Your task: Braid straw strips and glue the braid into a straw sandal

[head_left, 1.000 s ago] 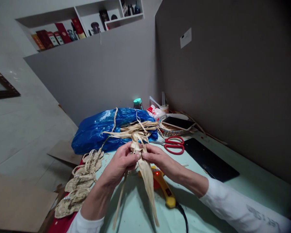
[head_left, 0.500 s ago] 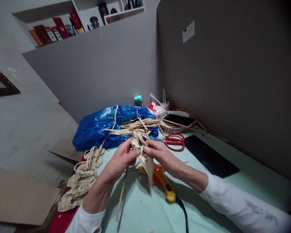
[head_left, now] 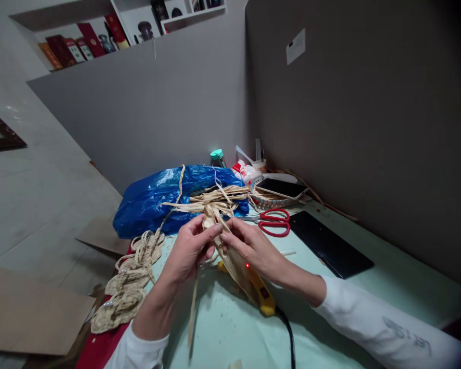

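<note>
A pale dried corn husk (head_left: 236, 269) is pinched between both hands above the table, its broad end slanting down to the right. My left hand (head_left: 190, 248) grips the husk's upper part with thumb and fingers. Below it a narrow husk strip (head_left: 192, 318) hangs down; what holds its top is hidden. My right hand (head_left: 255, 248) pinches the husk close beside the left fingertips. Beneath the husk lies a yellow glue gun (head_left: 268, 306) with a red light on, partly covered by the husk and my right hand.
Behind the hands sits a blue plastic bag (head_left: 142, 205) with loose husk strips (head_left: 203, 205). Red-handled scissors (head_left: 273, 223) and a black flat panel (head_left: 330, 246) lie to the right. A phone (head_left: 282, 188) rests on a basket (head_left: 271, 200). Braided pieces (head_left: 125, 282) line the left edge.
The husk has swung from hanging nearly straight down to slanting right, spread wider over the glue gun. My fingers have shifted closer together on it. The view has moved slightly.
</note>
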`<act>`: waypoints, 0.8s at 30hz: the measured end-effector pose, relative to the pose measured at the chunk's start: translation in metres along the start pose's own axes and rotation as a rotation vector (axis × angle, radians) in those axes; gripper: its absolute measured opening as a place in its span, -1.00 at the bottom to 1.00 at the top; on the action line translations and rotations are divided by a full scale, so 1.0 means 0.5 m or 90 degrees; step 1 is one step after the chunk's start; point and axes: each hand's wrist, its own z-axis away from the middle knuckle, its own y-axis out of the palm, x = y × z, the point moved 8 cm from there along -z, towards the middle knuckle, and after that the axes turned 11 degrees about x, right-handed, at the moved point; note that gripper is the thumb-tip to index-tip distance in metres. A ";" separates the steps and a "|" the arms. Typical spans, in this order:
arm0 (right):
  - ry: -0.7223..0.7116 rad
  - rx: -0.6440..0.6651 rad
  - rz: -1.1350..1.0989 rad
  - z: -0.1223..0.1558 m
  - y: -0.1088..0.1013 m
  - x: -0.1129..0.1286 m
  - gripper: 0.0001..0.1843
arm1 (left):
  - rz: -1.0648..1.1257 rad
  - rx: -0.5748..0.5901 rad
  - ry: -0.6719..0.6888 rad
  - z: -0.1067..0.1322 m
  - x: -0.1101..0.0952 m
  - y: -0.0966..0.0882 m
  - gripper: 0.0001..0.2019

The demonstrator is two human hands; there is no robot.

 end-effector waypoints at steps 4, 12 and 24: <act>-0.019 0.012 0.103 0.003 0.008 0.016 -0.85 | -0.001 -0.008 -0.005 0.005 -0.004 -0.005 -0.73; -0.032 0.095 -0.033 0.000 0.023 0.029 -0.84 | 0.054 -0.130 0.061 0.009 -0.014 -0.031 -0.66; 0.015 0.276 0.017 0.038 0.088 0.054 -0.63 | 0.111 -0.341 0.232 0.046 -0.078 -0.192 -0.64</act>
